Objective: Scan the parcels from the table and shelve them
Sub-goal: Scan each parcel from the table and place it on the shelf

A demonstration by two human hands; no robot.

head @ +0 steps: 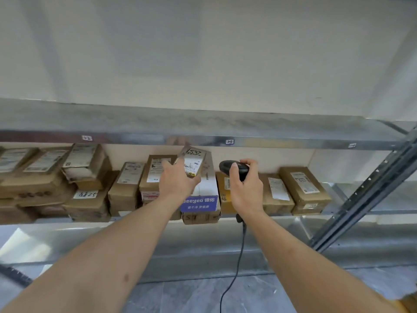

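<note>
Far left of your hands, brown cardboard boxes (45, 177) stack on the metal shelf (203, 141); one white tag (85, 194) reads "8825". Your left hand (178, 181) grips a small flat parcel (194, 162), tilted, handwritten "6532" on its label, held above a white box (203, 199) with a blue "deeyeo" band. Your right hand (244, 188), just right of it, is wrapped round a black corded scanner (233, 168). Right of that, more taped cartons (302, 190).

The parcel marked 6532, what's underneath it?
The parcel marked 6532 rests tilted on a white box with a blue band; the left hand grips it, covering the contact.
</note>
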